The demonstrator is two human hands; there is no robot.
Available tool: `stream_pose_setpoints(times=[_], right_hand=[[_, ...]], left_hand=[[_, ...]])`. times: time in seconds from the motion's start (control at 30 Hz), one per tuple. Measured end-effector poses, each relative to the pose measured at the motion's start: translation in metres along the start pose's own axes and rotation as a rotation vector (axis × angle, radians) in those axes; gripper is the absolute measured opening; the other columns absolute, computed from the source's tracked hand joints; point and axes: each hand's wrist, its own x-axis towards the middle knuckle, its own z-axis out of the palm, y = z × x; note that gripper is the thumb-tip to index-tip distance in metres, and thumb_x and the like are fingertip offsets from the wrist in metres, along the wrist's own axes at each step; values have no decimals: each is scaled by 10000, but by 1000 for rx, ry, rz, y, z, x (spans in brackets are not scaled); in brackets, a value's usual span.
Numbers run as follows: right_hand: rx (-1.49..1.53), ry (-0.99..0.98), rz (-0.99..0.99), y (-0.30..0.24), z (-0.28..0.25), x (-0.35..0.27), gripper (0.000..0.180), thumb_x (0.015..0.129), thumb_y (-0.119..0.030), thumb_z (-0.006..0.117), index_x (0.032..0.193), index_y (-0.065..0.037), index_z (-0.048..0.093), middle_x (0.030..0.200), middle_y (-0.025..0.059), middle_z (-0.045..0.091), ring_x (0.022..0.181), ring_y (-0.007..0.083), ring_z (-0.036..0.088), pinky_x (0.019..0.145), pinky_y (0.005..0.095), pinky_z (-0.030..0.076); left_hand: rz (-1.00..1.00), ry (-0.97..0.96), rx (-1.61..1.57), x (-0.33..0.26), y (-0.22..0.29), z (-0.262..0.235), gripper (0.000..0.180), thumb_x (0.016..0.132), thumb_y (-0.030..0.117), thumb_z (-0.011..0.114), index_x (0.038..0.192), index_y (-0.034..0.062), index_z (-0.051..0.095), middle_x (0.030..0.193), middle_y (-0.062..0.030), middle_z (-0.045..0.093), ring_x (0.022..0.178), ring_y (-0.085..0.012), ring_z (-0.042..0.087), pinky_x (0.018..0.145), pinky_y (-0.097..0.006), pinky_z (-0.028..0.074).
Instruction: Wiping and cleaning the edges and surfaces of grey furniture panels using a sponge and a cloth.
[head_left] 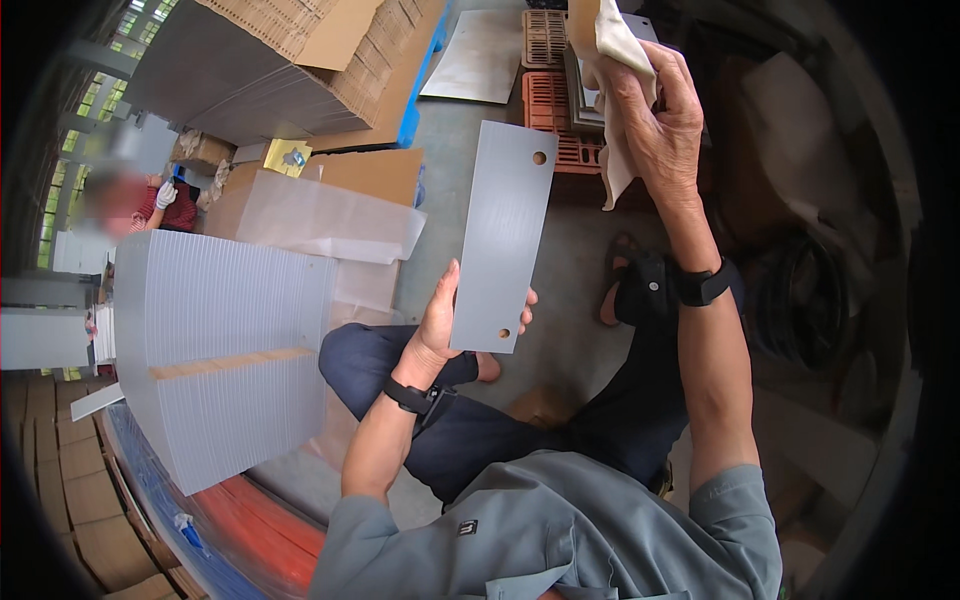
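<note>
A long grey panel (505,225) with a round hole near each end of its right side is gripped low down by my left hand (440,315). The thumb lies along its left edge and fingertips show past the right edge. Higher up on the right, my right hand (655,120) holds a cream-coloured cloth (615,60), apart from the panel. Part of the cloth hangs below the fingers. Behind that hand, flat boards (585,95) lie on an orange plastic crate (545,95), partly hidden by the cloth.
At my left stands a tall stack of grey panels (230,300). Beyond it are translucent sheets (310,215) and a large cardboard-topped stack (290,70) on a blue pallet (415,90). A white board (475,55) lies on the floor ahead. Another person (160,200) is at far left.
</note>
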Motion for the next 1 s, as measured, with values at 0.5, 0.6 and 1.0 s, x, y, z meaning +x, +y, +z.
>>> stream_pose_setpoints(times=[0.5, 0.6, 1.0], right_hand=[[183, -754, -259, -46, 65, -92, 178, 846, -48, 704, 1001, -36, 618, 1065, 105, 610, 1007, 313, 618, 893, 417, 538], [299, -1031, -360, -71, 56, -131, 156, 808, -80, 712, 930, -35, 626, 1044, 95, 601, 991, 309, 623, 916, 402, 530], [75, -1529, 182, -29, 2, -107, 210, 853, -71, 680, 1043, 16, 704, 991, 162, 643, 922, 365, 663, 876, 430, 541]], left_hand=[[272, 479, -112, 35, 7, 1, 735, 1068, 628, 265, 1465, 37, 445, 1346, -208, 591, 1200, -330, 617, 1002, -492, 544], [256, 318, -76, 25, 30, -25, 777, 1049, 668, 268, 1430, 30, 493, 1317, -200, 606, 1143, -307, 638, 968, -472, 557], [428, 114, -112, 23, 57, -5, 929, 998, 763, 198, 1442, -6, 468, 1238, -248, 610, 984, -340, 661, 822, -480, 583]])
